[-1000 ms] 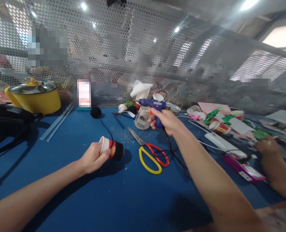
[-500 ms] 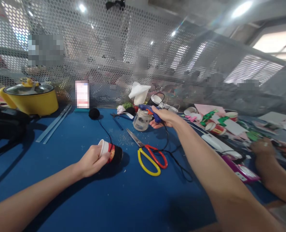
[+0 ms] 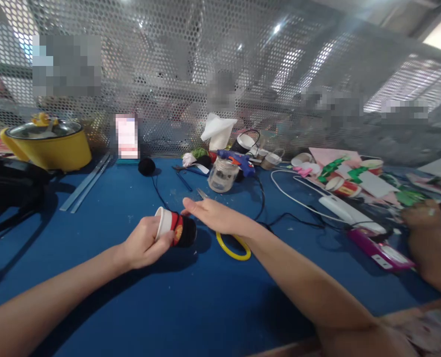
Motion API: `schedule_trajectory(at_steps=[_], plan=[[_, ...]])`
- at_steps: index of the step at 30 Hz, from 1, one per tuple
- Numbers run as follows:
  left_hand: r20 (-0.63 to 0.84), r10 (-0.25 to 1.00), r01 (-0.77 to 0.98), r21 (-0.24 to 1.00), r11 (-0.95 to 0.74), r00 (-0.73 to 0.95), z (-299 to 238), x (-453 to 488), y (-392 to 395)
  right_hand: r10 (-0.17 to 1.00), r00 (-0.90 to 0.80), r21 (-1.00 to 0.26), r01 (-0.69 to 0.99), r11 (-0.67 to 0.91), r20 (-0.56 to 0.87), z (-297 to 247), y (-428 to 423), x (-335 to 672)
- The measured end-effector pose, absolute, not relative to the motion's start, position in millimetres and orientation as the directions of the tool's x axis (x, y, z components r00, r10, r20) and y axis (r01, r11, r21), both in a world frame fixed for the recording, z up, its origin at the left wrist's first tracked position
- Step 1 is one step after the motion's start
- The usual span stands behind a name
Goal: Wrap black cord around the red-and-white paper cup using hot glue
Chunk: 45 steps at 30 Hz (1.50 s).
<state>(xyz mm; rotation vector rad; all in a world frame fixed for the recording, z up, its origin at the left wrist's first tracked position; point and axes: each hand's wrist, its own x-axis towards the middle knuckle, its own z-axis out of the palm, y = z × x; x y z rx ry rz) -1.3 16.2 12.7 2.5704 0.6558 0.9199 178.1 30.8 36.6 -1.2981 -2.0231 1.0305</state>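
My left hand (image 3: 146,243) is wrapped round a paper cup (image 3: 164,223), white inside with a red printed band. The cup lies tilted on its side, and black yarn (image 3: 188,232) covers its base end. A strand runs from it back to a ball of black yarn (image 3: 146,167). Just right of the cup is my right hand (image 3: 216,214), thumb stretched out, fingertips close to the wound yarn; contact is unclear. Beneath that hand lie scissors (image 3: 238,255), mostly hidden. A blue glue gun (image 3: 237,161) rests on top of a clear jar (image 3: 222,176).
A yellow pot (image 3: 52,148), clear strips (image 3: 88,183) and a lit phone (image 3: 127,136) stand at the back left. On the right lie a white device with a cable (image 3: 348,213), a purple power strip (image 3: 380,253) and craft scraps. Another person's hand (image 3: 424,218) is at the far right.
My right hand has let go of the glue gun, leaving it on the jar, and has come left and nearer to the cup. My left hand still holds the cup.
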Motion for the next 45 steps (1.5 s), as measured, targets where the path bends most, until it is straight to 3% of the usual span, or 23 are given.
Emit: schedule_trajectory(at_steps=[4,7,10,13,16,19,22,25,31,37,45], plan=[[0.526,0.392,0.194,0.392,-0.899,0.755,16.9,2.0,12.1,0.806,-0.544,-0.958,0.273,-0.091,-0.232,20.5,39.3,166.5],[0.51,0.374,0.167,0.406,-0.899,0.775,17.0,3.5,11.5,0.753,-0.62,-0.962,0.013,-0.271,-0.22,19.2,35.5,163.9],[0.481,0.4,0.167,0.456,-0.874,0.78,15.3,4.0,11.2,0.798,-0.583,-0.94,-0.165,-0.299,-0.152,18.3,30.2,162.2],[0.427,0.487,0.207,0.551,-0.808,0.762,13.5,3.8,10.6,0.875,-0.475,-0.945,-0.233,-0.228,-0.094,18.0,29.0,163.3],[0.274,0.691,0.316,0.736,-0.599,0.669,12.1,3.6,11.1,0.928,-0.372,-0.982,-0.184,-0.054,0.018,22.0,30.0,168.0],[0.016,0.846,0.347,0.908,-0.235,0.532,11.0,4.9,13.3,0.949,-0.289,-0.988,-0.119,0.096,0.127,28.0,30.5,173.8],[-0.177,0.877,0.296,0.954,0.042,0.446,9.7,7.9,15.8,0.961,-0.21,-0.982,-0.091,0.164,0.18,31.6,30.6,178.2],[-0.229,0.878,0.226,0.964,0.143,0.421,8.8,11.1,16.8,0.962,-0.156,-0.975,-0.029,0.222,0.224,32.2,31.1,179.9],[-0.245,0.854,0.293,0.949,0.115,0.459,12.0,13.4,11.0,0.956,-0.124,-0.947,0.154,0.282,0.264,31.3,30.9,177.9],[-0.096,0.822,0.308,0.946,-0.099,0.561,9.1,10.0,4.2,0.951,-0.165,-0.924,0.242,0.297,0.263,28.2,32.2,177.6],[0.029,0.824,0.279,0.933,-0.225,0.566,5.3,6.1,3.3,0.943,-0.18,-0.9,0.293,0.323,0.28,27.1,32.9,178.3]])
